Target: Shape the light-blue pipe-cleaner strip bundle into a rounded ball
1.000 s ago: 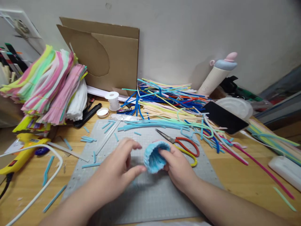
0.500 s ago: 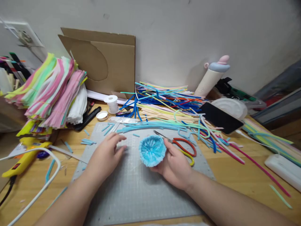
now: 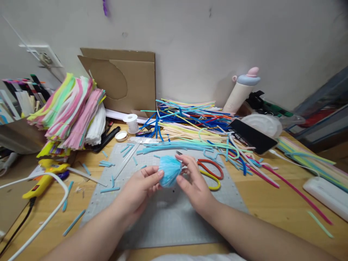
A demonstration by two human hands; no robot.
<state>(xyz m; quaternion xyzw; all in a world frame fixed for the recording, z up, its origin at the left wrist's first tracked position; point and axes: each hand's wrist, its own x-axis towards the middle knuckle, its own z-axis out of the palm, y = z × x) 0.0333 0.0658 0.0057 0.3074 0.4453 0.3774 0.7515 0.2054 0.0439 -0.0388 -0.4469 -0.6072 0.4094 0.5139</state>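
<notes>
A small fuzzy light-blue pipe-cleaner cup [image 3: 170, 171] is held up over the grey cutting mat [image 3: 160, 232], turned on its side, so its hollow is hidden. My left hand [image 3: 143, 186] is closed on its left edge, thumb on the near side. Around the narrower right end curl the fingers of my right hand [image 3: 197, 185], with index finger and thumb at the cup's surface. Just behind my right hand lie scissors [image 3: 210, 172] with red and yellow handles. Cut blue pipe-cleaner pieces [image 3: 110, 190] lie on the mat to the left.
A yellow glue gun [image 3: 45, 177] and its white cable [image 3: 63, 188] are at the left. Pipe-cleaner bundles [image 3: 73, 108] stand behind them. Along the back are cardboard [image 3: 141, 79], a white spool [image 3: 132, 123], piled pipe cleaners [image 3: 190, 116], a bottle [image 3: 239, 92] and a phone [image 3: 251, 136].
My left hand has come right and taken hold of the cup. The cup has turned from showing its hollow to showing its side. The view has shifted slightly.
</notes>
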